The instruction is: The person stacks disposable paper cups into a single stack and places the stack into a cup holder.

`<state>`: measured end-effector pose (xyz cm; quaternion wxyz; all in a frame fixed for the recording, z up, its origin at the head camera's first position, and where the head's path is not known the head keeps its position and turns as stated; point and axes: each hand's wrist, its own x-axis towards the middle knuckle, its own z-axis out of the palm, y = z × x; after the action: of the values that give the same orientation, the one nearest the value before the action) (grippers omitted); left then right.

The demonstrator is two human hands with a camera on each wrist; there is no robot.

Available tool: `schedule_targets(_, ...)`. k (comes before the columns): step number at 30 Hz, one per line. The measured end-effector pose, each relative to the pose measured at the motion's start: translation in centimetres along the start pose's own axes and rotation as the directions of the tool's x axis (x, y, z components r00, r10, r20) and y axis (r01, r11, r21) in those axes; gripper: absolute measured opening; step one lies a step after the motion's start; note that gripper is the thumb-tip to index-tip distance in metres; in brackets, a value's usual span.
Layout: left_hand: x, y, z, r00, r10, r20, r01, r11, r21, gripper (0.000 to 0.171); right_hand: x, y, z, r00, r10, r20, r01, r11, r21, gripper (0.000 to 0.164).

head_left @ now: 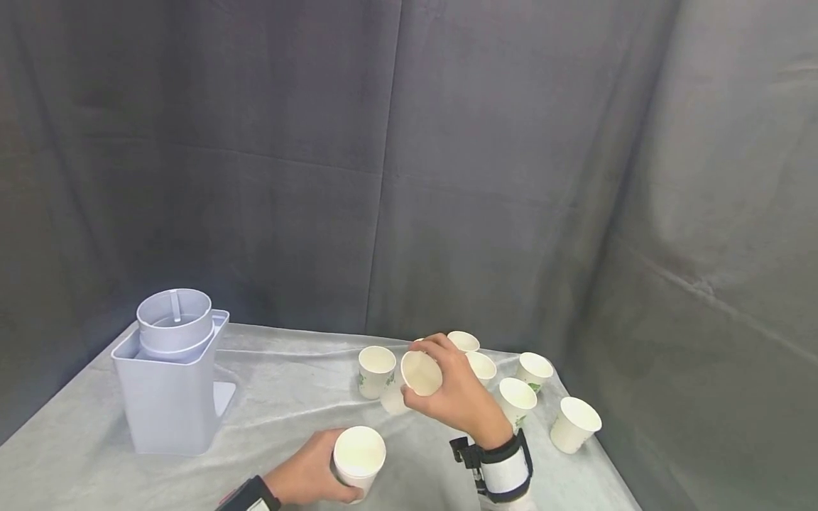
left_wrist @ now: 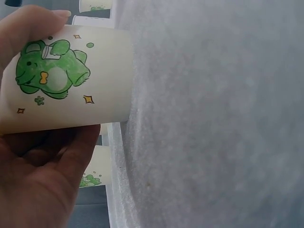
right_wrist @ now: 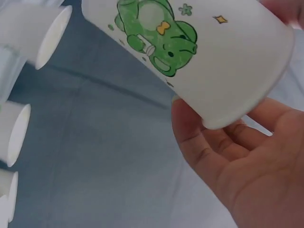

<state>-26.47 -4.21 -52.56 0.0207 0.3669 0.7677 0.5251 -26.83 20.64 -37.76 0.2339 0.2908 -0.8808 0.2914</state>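
Observation:
My left hand (head_left: 313, 465) grips a white paper cup (head_left: 360, 452) near the front of the table, its mouth facing up. A green cartoon bear is printed on the side of this cup (left_wrist: 57, 66) in the left wrist view. Farther back and to the right, my right hand (head_left: 459, 390) pinches another paper cup (head_left: 422, 373) near its rim, thumb and fingers on opposite sides. That cup (right_wrist: 228, 61) is tilted and carries the same bear print in the right wrist view. Just left of the right hand stands a separate paper cup (head_left: 376, 370).
Several more paper cups stand at the right, among them one near the right edge (head_left: 575, 424) and one behind the right hand (head_left: 517, 397). A white square container (head_left: 169, 411) with a round cylinder (head_left: 175, 323) in its top stands at the left. Grey curtains (head_left: 287, 177) surround the cloth-covered table (head_left: 275, 383).

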Motion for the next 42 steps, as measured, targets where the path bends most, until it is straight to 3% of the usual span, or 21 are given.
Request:
schedule_targets(7,0.2,0.2,-0.2,0.999,0.046,0.006,-0.046,0.999,-0.003,0.057,0.0,-2.5,0.5,0.988,-0.139,0.071,0.134,0.989,0.069,0.046)
schedule_targets(11,0.2,0.4,-0.3,0.999,0.038,0.019,-0.038,0.999,-0.001,0.054,-0.1,-3.4,1.1,0.976,-0.178,0.126,0.166,0.981,0.101,0.044)
schedule_targets(21,0.1,0.4,-0.2,0.999,0.003,0.043,-0.003,1.000,-0.009,0.055,-0.4,-3.8,2.8,0.949,-0.137,0.283,0.122,0.990,0.070,0.043)
schedule_targets(31,0.0,0.5,-0.2,1.000,0.005,0.027,-0.006,1.000,0.007,0.059,-0.4,-4.0,3.8,0.918,-0.112,0.381,0.114,0.993,0.016,0.048)
schedule_targets(42,-0.2,0.3,-0.1,1.000,0.010,0.008,-0.010,1.000,0.002,0.064,-0.2,-4.1,5.2,0.875,-0.122,0.468,0.127,0.992,0.023,0.045)
